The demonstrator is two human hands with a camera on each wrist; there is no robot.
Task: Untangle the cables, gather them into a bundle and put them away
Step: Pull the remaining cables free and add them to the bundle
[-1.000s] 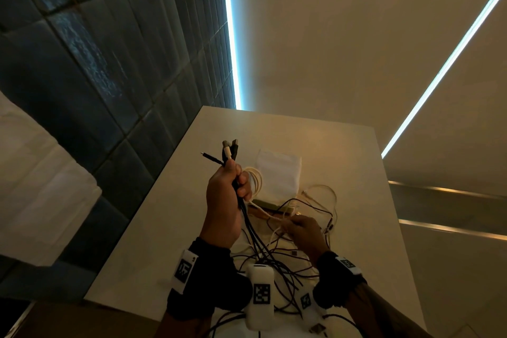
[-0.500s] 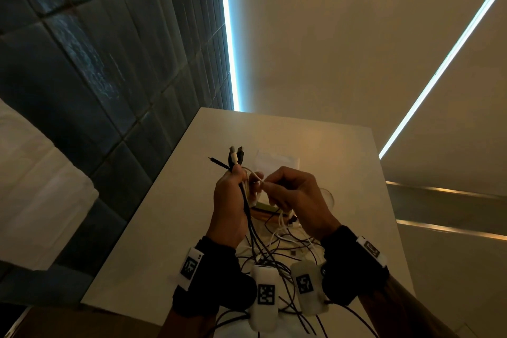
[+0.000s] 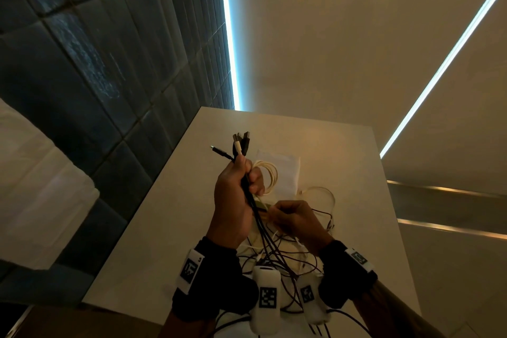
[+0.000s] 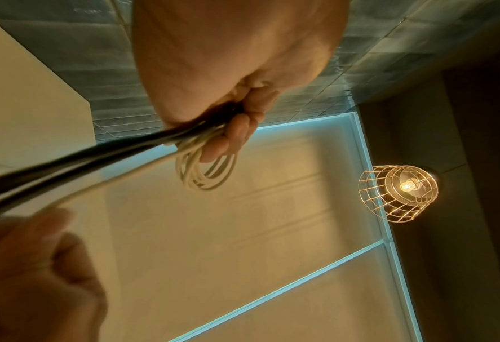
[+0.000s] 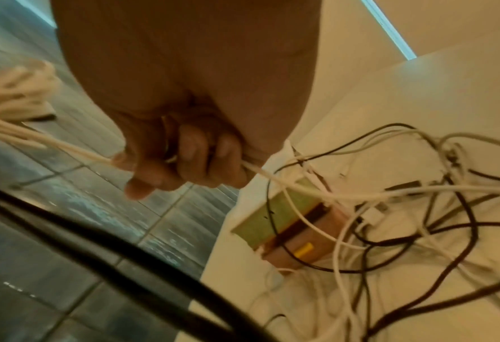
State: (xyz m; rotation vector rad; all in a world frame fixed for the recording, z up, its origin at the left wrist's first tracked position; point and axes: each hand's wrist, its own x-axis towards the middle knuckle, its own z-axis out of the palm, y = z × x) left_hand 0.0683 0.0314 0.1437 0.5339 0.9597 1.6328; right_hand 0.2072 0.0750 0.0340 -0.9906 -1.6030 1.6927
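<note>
— Two hands up over the pale flat table?
— Yes. Left hand curled tight round a bunch of thin black cables, plug ends poking out the top.
— Anything else in that hand?
— Small loops of cream-white cable, hooked round the fingers.
— And the right hand?
— Lower, just beside the left. Fingers closed round one thin white cable, running off to the pile.
— Which pile?
— Messy heap of black and white cables, down on the table, lying over a flat green and brown box.
— Behind the hands?
— White cloth pouch on the table. Dark tiled wall on the left.
</note>
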